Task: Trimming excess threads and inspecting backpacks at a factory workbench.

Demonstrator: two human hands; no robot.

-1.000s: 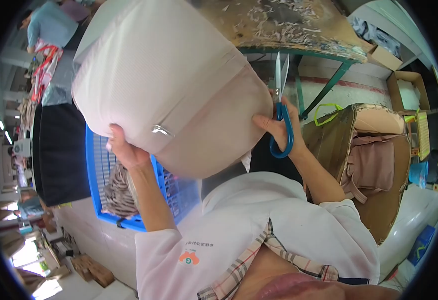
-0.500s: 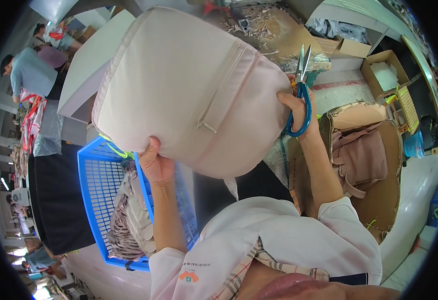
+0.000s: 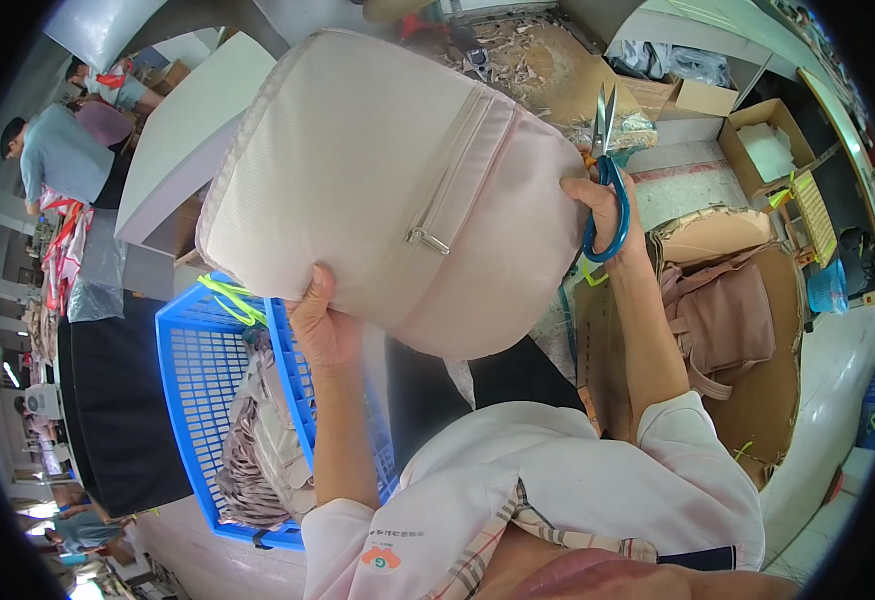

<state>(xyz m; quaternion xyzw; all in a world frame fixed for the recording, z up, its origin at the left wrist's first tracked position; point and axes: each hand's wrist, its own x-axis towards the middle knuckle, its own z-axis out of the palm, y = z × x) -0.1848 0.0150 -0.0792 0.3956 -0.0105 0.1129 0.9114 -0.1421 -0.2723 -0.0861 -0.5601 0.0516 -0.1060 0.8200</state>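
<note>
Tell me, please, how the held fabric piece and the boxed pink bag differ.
The fabric piece is pale with a zipper showing; the pink bag is deeper-coloured with straps showing. The left hand and right hand hold up the fabric piece; the pink bag lies in the cardboard box. Both look pinkish.

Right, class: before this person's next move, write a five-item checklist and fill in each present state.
1. Left hand gripping the pale piece: ok, at its lower edge.
2. Right hand holding the scissors: ok.
3. Blades pointing away from the person's body: ok.
4. Blades shut: not ok, tips apart.
5. Zip fully closed beyond the metal pull: cannot tell.
</note>
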